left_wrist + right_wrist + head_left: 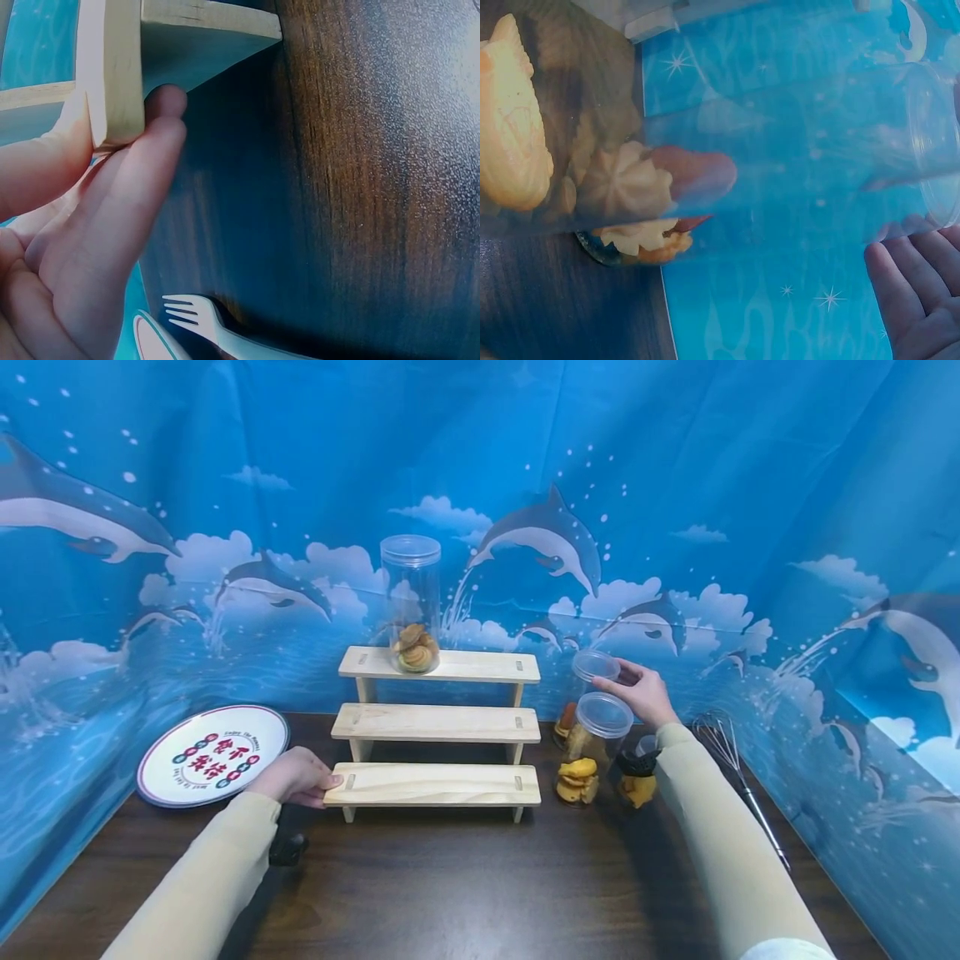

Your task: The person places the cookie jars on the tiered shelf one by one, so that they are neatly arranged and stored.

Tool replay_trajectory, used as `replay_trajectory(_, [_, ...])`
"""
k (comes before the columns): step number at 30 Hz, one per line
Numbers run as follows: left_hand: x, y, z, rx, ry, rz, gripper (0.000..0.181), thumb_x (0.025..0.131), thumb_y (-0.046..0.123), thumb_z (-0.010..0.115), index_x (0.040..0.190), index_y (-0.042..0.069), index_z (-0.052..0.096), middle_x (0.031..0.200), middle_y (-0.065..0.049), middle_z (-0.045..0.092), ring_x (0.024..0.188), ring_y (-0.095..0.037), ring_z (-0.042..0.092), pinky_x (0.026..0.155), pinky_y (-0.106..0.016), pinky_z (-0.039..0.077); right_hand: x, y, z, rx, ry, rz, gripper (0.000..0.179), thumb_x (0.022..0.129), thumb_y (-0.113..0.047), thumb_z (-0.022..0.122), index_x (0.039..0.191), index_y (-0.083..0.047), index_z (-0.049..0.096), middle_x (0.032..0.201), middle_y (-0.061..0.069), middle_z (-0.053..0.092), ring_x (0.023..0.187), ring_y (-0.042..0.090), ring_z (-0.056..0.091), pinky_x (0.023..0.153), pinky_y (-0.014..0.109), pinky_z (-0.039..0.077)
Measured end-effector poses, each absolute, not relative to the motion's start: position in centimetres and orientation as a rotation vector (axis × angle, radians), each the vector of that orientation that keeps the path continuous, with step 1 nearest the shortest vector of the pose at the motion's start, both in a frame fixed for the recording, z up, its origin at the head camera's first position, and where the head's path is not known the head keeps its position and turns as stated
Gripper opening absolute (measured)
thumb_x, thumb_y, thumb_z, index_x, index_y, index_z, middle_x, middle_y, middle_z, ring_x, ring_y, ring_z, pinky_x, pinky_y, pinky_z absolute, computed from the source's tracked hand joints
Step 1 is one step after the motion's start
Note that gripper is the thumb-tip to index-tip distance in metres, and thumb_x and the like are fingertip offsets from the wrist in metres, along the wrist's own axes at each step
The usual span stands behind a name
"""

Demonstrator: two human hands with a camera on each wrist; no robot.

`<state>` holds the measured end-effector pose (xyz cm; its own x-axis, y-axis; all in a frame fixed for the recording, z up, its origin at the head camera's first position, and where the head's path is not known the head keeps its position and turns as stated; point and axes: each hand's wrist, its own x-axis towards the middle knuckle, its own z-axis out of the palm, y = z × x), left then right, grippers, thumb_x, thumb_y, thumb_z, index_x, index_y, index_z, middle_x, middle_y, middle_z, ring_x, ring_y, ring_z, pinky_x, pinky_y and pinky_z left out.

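Note:
A three-step wooden stand (pixel 435 785) sits mid-table. My left hand (pixel 296 777) pinches the left end of its lowest shelf; in the left wrist view the thumb (pixel 45 169) lies on one face of the board and the fingers under the other. Over at the right, my right hand (pixel 641 693) holds the lidded top of a tall clear jar (pixel 592 667), thumb and fingers around it. Flower-shaped cookies (pixel 626 180) lie at the bottom of this jar. Another clear jar (pixel 603 714) with yellow cookies stands in front and partly hides it.
On the stand's top shelf is a lidded jar (pixel 411 577) of cookies. A third container of yellow cookies (pixel 637 789) is partly hidden by the right wrist. A whisk (pixel 738 768) lies at the far right, a round plate (pixel 213 718) at the left, a white fork (pixel 199 315) near it.

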<state>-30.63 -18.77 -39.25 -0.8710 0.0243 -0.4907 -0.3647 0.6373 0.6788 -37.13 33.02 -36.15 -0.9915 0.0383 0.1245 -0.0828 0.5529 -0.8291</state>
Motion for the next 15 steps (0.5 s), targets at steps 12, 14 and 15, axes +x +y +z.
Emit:
replay_trajectory(12, [-30.6,-18.6,-39.4,-0.279,2.401,1.164,0.029,0.091,0.006,0.062,0.105,-0.019,0.056,0.069,-0.01,0.063,0.059,-0.015,0.061,0.06,-0.026,0.058,-35.8,33.5,-35.5,0.021,-2.569,1.421,0.09,0.081,-0.056,0.067,0.148,-0.008,0.031,0.146,0.019,0.04,0.133,0.034,0.041,0.107,0.054,0.036])
replay_trajectory(14, [-30.5,-18.7,-39.4,-0.289,2.399,1.166,0.028,0.091,0.006,0.062,0.105,-0.018,0.057,0.068,-0.01,0.063,0.058,-0.015,0.061,0.059,-0.026,0.058,-35.8,33.5,-35.2,0.024,-2.55,1.426,0.09,0.08,-0.056,0.067,0.148,-0.008,0.031,0.146,0.019,0.039,0.133,0.033,0.04,0.107,0.053,0.036])
replay_trajectory(15, [-30.5,-18.7,-39.5,-0.289,2.399,1.167,0.028,0.091,0.006,0.062,0.104,-0.018,0.057,0.068,-0.01,0.062,0.058,-0.015,0.061,0.059,-0.026,0.058,-35.7,33.5,-35.0,0.023,-2.544,1.424,0.09,0.08,-0.056,0.067,0.148,-0.009,0.031,0.146,0.019,0.039,0.134,0.033,0.039,0.107,0.053,0.036])
